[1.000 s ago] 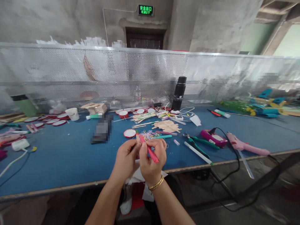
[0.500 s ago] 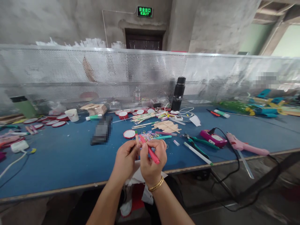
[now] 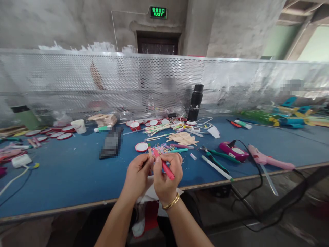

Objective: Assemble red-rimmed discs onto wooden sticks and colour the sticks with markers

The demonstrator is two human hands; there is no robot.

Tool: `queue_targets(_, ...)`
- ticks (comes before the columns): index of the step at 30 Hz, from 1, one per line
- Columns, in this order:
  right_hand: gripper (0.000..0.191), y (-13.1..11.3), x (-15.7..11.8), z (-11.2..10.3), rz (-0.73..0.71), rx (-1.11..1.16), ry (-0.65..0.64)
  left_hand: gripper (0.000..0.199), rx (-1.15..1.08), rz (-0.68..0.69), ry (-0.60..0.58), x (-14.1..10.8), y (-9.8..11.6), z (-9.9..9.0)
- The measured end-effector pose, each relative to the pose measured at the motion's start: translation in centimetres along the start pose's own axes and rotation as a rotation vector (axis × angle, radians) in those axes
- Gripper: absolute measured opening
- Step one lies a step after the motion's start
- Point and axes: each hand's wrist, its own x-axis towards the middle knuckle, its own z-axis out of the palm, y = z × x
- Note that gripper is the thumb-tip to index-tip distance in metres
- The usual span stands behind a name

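Upright between the fingers of my left hand [image 3: 138, 171] is a wooden craft stick [image 3: 150, 151] with a green, coloured tip. My right hand [image 3: 168, 173] is closed around a red marker pen [image 3: 167, 169], slanted with its upper end towards the stick. Whether the marker touches the stick I cannot tell, as my fingers hide that spot. Just beyond my hands lie a heap of small colourful bands [image 3: 161, 148], a round white disc with a red rim [image 3: 142, 147] and a teal pen [image 3: 179, 150].
Plain craft sticks [image 3: 183, 138] lie behind the bands. To the right are pliers [image 3: 218, 158], a white marker [image 3: 217, 168], a purple device [image 3: 233, 151] and a pink glue gun [image 3: 268, 160] with its cable. A black phone [image 3: 111, 143] and a black flask [image 3: 195, 103] stand out farther back.
Almost nothing differs. Both hands keep their hold on the stick and the marker in the same place; the view has shifted very slightly.
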Motion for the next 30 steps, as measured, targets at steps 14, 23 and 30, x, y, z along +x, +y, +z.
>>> queue_targets(14, 0.009, -0.20, -0.06, -0.11, -0.013, 0.027, -0.030, 0.029, -0.058, -0.008, -0.002, -0.07, -0.54, 0.10)
queue_targets(23, 0.009, 0.01, -0.13, -0.06, -0.004, 0.016, -0.048, 0.030, -0.034, -0.005, 0.005, -0.02, -0.56, 0.06)
queue_targets(30, 0.009, 0.03, -0.15, -0.02, -0.002, -0.007, 0.005, 0.033, 0.026, 0.016, -0.001, 0.06, 0.07, 0.00)
